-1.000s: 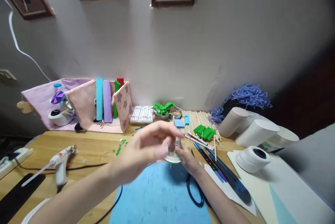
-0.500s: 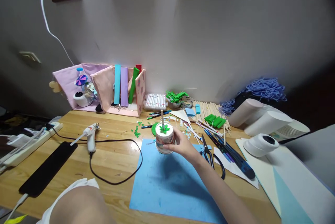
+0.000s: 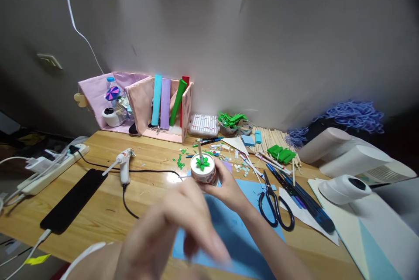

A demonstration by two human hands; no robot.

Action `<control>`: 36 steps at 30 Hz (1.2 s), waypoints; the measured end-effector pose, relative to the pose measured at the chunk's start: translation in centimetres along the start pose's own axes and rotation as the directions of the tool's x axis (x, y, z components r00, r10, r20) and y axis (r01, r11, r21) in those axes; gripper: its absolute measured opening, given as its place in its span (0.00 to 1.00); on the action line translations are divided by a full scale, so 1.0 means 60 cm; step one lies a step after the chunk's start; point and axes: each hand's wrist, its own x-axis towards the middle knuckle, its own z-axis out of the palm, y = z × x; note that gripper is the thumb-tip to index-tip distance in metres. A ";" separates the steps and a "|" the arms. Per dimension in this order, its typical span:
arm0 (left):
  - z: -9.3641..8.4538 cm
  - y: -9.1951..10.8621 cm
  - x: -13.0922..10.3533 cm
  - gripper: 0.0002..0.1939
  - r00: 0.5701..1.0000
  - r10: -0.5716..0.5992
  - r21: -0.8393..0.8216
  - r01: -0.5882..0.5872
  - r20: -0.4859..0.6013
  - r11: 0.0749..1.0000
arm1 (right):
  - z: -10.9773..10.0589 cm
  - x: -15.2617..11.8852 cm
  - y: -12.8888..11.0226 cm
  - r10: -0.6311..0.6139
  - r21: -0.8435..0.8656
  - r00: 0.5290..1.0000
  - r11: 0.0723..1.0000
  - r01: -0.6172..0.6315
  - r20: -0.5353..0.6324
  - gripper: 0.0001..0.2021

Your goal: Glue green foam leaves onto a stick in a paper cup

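Observation:
My right hand is closed around the side of a paper cup, held above the blue sheet. Green leaf pieces form a rosette on the cup's white top, and a thin stick stands up from there. In front, nearer the camera, my left hand is smeared by motion. It covers part of the sheet, and its grip is unclear. Scissors with black handles lie right of my right forearm. Loose green leaf pieces are scattered behind and left of the cup.
A glue gun and black phone lie left, near a power strip. Behind stand fabric-covered boxes with paper rolls, a marker case and wooden sticks. Right are a thread cone and stacked cups.
My left hand has come into view at the front, in front of the blue sheet. The cup stays in my right hand. The camera view has shifted, with the background moving rightward in the picture.

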 end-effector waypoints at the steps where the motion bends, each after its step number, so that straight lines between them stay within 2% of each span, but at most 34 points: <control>1: 0.008 -0.014 -0.003 0.07 0.997 -0.045 -0.032 0.043 -0.068 0.999 | 0.001 0.000 0.001 -0.002 -0.006 1.000 1.000 0.001 -0.017 0.26; 3: 0.024 -0.050 -0.012 0.06 0.970 -0.134 0.029 0.142 -0.202 0.989 | 0.005 -0.001 0.003 0.002 -0.018 0.999 1.000 -0.003 -0.037 0.27; 4: 0.030 -0.069 -0.017 0.07 0.964 -0.168 0.082 0.188 -0.204 0.979 | 0.008 -0.001 0.003 0.007 -0.014 0.999 1.000 -0.008 -0.032 0.27; 7: 0.036 -0.115 -0.033 0.14 0.985 -0.115 0.240 0.144 -0.130 0.960 | 0.016 -0.002 0.001 0.024 0.034 0.999 0.999 -0.025 0.028 0.26; 10: 0.033 -0.136 -0.045 0.21 0.999 -0.032 0.294 0.031 -0.003 0.955 | 0.020 -0.004 -0.001 0.039 0.074 0.997 0.996 -0.043 0.062 0.26; 14: 0.030 -0.149 -0.056 0.25 0.996 0.034 0.317 -0.060 0.086 0.946 | 0.015 -0.005 0.003 0.063 0.072 0.994 0.995 -0.070 0.094 0.26; 22: 0.026 -0.164 -0.062 0.27 0.981 0.118 0.368 -0.167 0.153 0.915 | 0.006 -0.002 0.005 0.067 0.083 0.990 0.994 -0.077 0.121 0.26; 36: 0.032 -0.171 -0.058 0.26 0.982 0.124 0.356 -0.169 0.146 0.919 | 0.001 0.001 0.008 0.065 0.080 0.990 0.994 -0.076 0.128 0.27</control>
